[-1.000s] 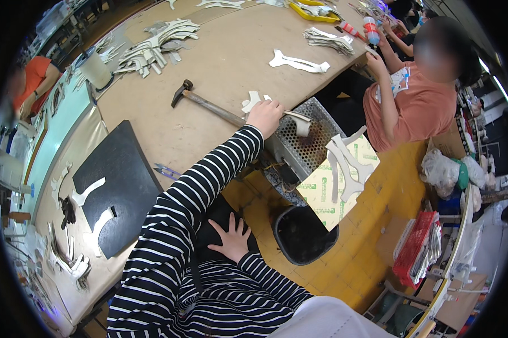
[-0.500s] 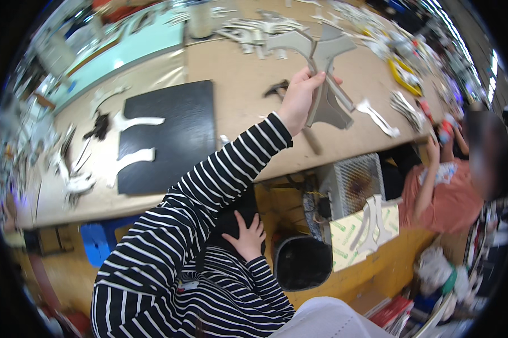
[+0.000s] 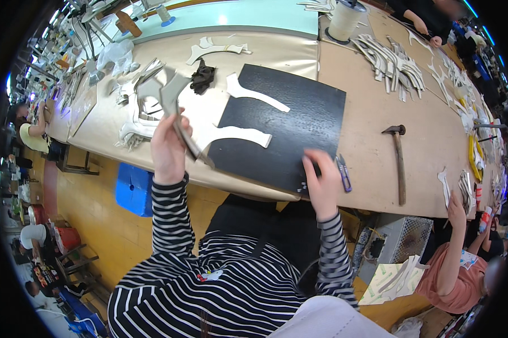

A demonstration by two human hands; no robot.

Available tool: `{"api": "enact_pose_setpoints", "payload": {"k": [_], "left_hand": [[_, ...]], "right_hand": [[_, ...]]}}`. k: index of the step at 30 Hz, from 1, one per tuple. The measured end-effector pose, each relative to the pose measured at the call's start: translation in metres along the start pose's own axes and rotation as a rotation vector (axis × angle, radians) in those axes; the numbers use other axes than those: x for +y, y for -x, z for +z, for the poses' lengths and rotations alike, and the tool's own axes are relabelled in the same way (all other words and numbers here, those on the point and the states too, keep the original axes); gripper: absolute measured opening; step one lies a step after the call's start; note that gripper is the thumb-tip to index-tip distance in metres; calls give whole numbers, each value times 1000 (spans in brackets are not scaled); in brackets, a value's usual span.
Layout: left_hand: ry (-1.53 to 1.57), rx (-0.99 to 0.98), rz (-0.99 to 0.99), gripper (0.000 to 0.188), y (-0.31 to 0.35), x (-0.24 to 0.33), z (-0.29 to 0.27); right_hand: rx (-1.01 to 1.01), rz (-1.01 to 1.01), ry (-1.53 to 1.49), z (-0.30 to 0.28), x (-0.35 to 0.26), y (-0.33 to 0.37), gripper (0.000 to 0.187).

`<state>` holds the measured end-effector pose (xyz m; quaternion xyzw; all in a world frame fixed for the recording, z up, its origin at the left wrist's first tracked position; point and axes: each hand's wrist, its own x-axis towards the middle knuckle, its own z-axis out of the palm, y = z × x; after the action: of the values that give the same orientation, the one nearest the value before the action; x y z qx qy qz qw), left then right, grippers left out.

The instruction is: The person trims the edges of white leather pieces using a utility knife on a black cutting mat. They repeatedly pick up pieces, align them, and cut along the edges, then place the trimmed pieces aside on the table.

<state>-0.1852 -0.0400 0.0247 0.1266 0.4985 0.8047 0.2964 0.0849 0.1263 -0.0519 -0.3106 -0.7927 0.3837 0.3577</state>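
Note:
My left hand point(image 3: 169, 147) is closed round a few grey, curved, flat cut-out pieces point(image 3: 172, 93), held up over the table's near left part. They are slightly blurred. My right hand point(image 3: 323, 183) hovers at the near right edge of the black board point(image 3: 313, 112), thumb and forefinger apart, with nothing visible in it. Two white curved pieces lie on the board, one farther point(image 3: 259, 97) and one nearer point(image 3: 240, 134), both reaching past its left edge. Small blue-handled snips point(image 3: 344, 173) lie just right of my right hand.
A hammer point(image 3: 399, 163) lies on the table at the right. Piles of white cut pieces point(image 3: 392, 65) lie farther back, near a thread cone point(image 3: 345, 22). A black crumpled cloth point(image 3: 202, 76) lies left of the board. Another person's hand point(image 3: 456, 211) works at the right edge.
My left hand has swung from the far right of the board to its left, carrying the grey pieces. My right hand has risen from my lap to the board. The view has turned left.

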Motion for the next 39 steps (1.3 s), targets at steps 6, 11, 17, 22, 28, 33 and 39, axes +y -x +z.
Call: {"api": "enact_pose_setpoints", "payload": {"k": [6, 11, 17, 22, 28, 33, 39], "left_hand": [[-50, 25, -141, 23, 25, -4, -46], [-160, -93, -241, 24, 28, -26, -35], [-323, -211, -260, 26, 19, -42, -17], [-268, -333, -286, 34, 13, -52, -1], [-255, -373, -266, 44, 25, -55, 22], [-294, -325, -204, 44, 37, -45, 17], [-422, -343, -114, 37, 19, -40, -3]], "right_hand": [[-33, -131, 364, 97, 12, -107, 36], [-130, -74, 515, 100, 27, -105, 19], [132, 411, 185, -40, 66, -52, 23], [259, 277, 873, -77, 51, -18, 37], [-93, -142, 363, 59, -8, -34, 37], [-212, -113, 429, 113, -28, -36, 18], [142, 199, -60, -3, 2, -25, 28]]}}
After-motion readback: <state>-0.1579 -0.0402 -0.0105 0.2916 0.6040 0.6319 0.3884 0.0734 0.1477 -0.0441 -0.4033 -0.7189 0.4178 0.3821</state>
